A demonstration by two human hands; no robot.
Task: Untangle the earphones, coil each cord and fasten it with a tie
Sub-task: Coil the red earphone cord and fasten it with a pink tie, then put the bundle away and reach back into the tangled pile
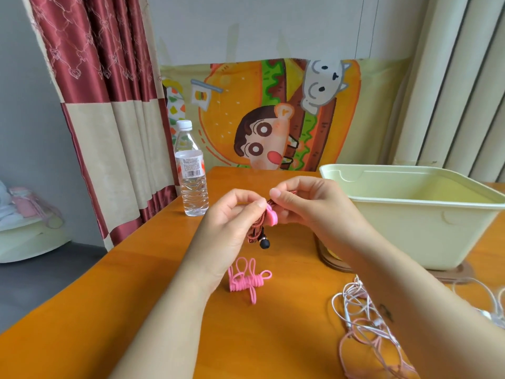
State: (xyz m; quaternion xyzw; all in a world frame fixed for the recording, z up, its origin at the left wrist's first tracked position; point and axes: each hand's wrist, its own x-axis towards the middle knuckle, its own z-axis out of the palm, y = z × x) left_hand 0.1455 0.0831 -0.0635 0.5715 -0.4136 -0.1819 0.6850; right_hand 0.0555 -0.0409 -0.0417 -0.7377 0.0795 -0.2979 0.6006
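Note:
My left hand [232, 214] and my right hand [306, 203] meet above the orange table [136, 310]. Between them they hold a coiled red braided earphone cord [255, 232] with a black ear tip hanging below. A pink tie [272, 217] wraps the coil, and both hands pinch at it with thumb and fingers. A small heap of pink ties [247, 279] lies on the table just below the hands. A tangle of white and pink earphone cords [369, 321] lies at the lower right, partly hidden under my right forearm.
A clear water bottle [191, 173] stands at the table's far left edge. A pale green plastic tub [410, 214] sits at the right on a brown mat [336, 261]. A cartoon cloth [259, 113] hangs behind; a red curtain [109, 105] is at the left.

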